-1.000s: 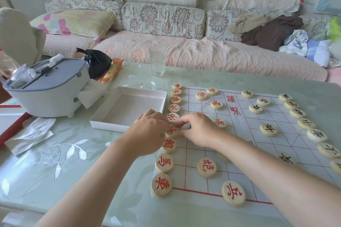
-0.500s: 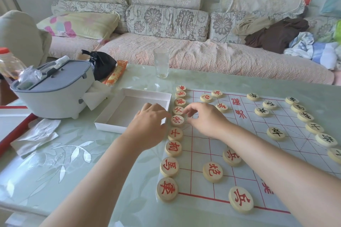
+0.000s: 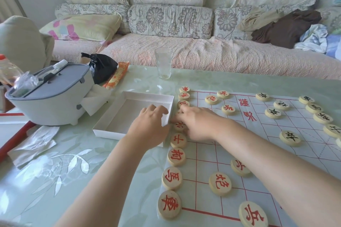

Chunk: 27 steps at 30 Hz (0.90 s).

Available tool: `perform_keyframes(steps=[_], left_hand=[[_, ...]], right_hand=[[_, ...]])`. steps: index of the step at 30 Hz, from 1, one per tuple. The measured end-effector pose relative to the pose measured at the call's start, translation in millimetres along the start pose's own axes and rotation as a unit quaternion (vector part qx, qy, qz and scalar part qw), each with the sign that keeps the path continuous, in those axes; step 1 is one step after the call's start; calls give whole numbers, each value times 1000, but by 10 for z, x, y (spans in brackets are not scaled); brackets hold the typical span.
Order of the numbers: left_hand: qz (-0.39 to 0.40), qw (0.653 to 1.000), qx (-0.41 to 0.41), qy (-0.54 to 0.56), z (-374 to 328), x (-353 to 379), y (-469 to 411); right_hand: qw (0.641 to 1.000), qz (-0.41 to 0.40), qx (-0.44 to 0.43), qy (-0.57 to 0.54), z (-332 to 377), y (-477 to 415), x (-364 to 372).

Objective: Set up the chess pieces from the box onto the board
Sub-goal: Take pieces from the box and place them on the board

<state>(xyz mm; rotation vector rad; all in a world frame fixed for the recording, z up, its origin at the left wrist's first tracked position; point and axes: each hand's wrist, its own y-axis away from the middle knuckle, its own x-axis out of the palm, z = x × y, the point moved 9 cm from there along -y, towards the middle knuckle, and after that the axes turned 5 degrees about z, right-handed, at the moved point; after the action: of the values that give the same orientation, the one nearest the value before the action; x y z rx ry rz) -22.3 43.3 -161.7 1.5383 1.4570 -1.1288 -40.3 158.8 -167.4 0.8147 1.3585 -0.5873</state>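
**Inspector A:** Start at the hands. State of each?

**Inspector B:** The right hand [image 3: 198,123] lies palm down over the near-left edge of the board [image 3: 258,145], fingers curled onto the column of red-lettered pieces [image 3: 176,156]. Its fingertips cover one or two discs in that column; I cannot tell whether it pinches a piece or only presses on it. The left hand [image 3: 149,127] is loosely curled with nothing visible in it, its fingers resting on the right wall of the white box [image 3: 118,114], just beside the right hand.

**Inspector A:** Position of the pieces relative to the hands?

**Inspector B:** The red column runs along the board's left edge, passing under the right fingertips. Three discs lie beyond the hand; four lie nearer the camera, touching or nearly touching one another. Further red discs sit out on the grid, some beyond the right forearm and some nearer the camera. The black-lettered pieces [image 3: 290,138] are well apart, along the board's right side.

**Inspector A:** The box?

**Inspector B:** Open, touching the board's left edge; the visible part of its floor shows no pieces.

**Inspector A:** Surroundings?

**Inspector B:** Green patterned bench [image 3: 55,171]. An empty drinking glass [image 3: 163,63] stands beyond the box. A grey lidded container [image 3: 53,96] sits at left, a black bag [image 3: 103,67] behind it.
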Motion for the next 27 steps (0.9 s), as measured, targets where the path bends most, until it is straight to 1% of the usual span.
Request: perform_keyframes(steps=[4, 8, 11, 13, 15, 16, 17, 19, 21, 23, 25, 27], left_hand=[[31, 998, -35, 33, 114, 103, 42], [5, 995, -88, 56, 295, 20, 72], [-6, 990, -126, 62, 440, -35, 115], [-34, 992, -108, 59, 413, -78, 109], [-84, 988, -76, 105, 283, -205, 118], [-89, 980, -72, 161, 218, -248, 121], [-75, 966, -72, 235, 153, -247, 112], [-37, 916, -72, 392, 15, -187, 94], [-24, 872, -78, 482, -61, -150, 89], [-35, 851, -86, 517, -62, -162, 75], [-41, 850, -85, 518, -56, -180, 48], [-27, 856, -82, 510, -80, -165, 26]], right_hand=[[1000, -16, -7, -6, -25, -14, -59], [997, -38, 3, -73, -94, 20, -191], [988, -84, 3, -130, -100, 76, -328], [979, -110, 2, -172, -85, 106, -381], [968, -154, 3, -196, -56, 137, -461], [961, -186, 3, -204, -44, 162, -516], [952, -219, 3, -213, -38, 193, -572], [936, -266, 11, -230, -51, 241, -636], [929, -282, 18, -240, -70, 258, -643], [930, -272, 11, -247, -83, 254, -636], [938, -235, -14, -255, -79, 228, -618], [945, -203, -44, -254, -52, 217, -610]])
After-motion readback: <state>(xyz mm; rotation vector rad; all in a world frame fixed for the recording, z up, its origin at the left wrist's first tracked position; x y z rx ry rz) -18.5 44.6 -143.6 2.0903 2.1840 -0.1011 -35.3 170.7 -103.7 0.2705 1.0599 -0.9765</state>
